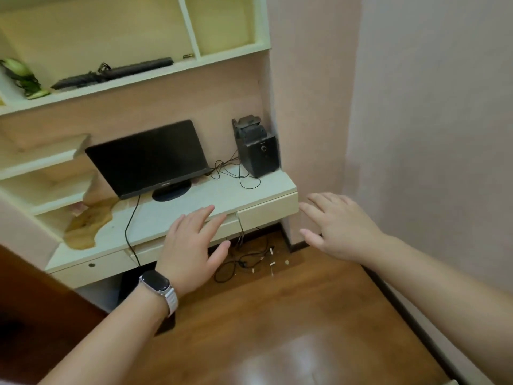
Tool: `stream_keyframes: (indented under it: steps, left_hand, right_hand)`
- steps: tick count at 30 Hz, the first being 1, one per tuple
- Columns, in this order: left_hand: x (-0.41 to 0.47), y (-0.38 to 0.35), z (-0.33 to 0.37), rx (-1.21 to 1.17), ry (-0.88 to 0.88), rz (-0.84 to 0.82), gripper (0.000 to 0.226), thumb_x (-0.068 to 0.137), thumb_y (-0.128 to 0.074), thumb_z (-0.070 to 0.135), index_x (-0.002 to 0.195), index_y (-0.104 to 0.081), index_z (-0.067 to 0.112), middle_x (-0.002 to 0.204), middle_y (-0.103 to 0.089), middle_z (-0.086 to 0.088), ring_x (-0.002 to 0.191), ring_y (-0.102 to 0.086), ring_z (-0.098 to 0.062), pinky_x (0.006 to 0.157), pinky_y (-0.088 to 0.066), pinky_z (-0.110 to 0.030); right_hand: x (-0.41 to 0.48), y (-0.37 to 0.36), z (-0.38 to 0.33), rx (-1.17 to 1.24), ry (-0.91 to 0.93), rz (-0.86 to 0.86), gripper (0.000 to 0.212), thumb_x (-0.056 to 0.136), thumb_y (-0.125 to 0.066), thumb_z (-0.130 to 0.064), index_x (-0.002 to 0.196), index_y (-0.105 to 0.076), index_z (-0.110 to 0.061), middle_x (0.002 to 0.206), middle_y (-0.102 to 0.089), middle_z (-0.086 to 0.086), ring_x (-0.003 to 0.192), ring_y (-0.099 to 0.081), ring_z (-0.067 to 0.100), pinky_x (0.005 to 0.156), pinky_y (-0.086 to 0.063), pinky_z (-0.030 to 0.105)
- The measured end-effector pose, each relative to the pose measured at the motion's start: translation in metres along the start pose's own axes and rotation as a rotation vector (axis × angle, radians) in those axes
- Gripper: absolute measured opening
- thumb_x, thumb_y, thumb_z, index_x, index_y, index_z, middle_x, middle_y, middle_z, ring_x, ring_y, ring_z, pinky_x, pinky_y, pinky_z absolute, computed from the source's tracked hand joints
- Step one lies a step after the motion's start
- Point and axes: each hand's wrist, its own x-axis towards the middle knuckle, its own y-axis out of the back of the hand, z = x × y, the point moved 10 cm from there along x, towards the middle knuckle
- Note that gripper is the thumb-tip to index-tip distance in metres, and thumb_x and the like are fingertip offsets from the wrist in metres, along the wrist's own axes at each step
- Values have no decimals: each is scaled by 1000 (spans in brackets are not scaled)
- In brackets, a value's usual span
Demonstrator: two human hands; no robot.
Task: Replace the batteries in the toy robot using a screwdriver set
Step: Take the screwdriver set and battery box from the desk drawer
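Head view: left hand (191, 243) at 7 o'clock, right hand (336, 226) at 4 o'clock, both spread flat, fingers straight, holding nothing, above desk (222, 190) edge. Green-and-white toy (22, 76), likely toy robot, on shelf (125, 80) at 10 o'clock, well apart from hands. Screwdriver set not visible. Risk: reaching up may bump monitor (147, 157) or snag cables (236, 173), dragging speaker (259, 154). Monitor logo, speaker badge unreadable.

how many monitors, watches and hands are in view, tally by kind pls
monitor: 1
watch: 1
hands: 2, left hand and right hand
total: 4
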Motion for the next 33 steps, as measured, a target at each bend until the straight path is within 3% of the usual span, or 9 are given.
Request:
stream_keyframes:
  steps: [9,17,27,33]
  left_hand:
    - [53,-40,-35,20,14,-20,58,90,-37,55,139,-51,27,144,-51,-4,131,-48,-25,111,-37,-49]
    - [115,-117,-104,3,-6,-84,55,88,-40,50,133,-57,23,137,-58,-8,125,-55,-29,106,-43,-50]
    - [211,-229,-192,-163,16,-207,54,85,-37,50,125,-63,24,133,-61,-8,121,-58,-29,102,-44,-49]
    - [241,-288,-211,-204,-3,-295,53,90,-39,50,136,-54,27,144,-51,-5,131,-48,-27,107,-37,-45]
  right_hand:
    - [63,-29,12,30,23,-24,58,88,-33,-56,128,-54,-21,131,-55,2,121,-49,24,101,-40,39]
    - [154,-87,-11,57,5,-79,56,83,-39,-54,118,-61,-17,123,-61,7,112,-57,28,93,-47,41]
    - [257,-173,-41,21,-73,-220,50,85,-41,-56,117,-57,-22,119,-58,3,108,-56,26,88,-46,38]
    - [284,-219,-33,69,-158,-276,55,86,-38,-56,126,-56,-22,129,-57,2,117,-54,27,95,-44,40]
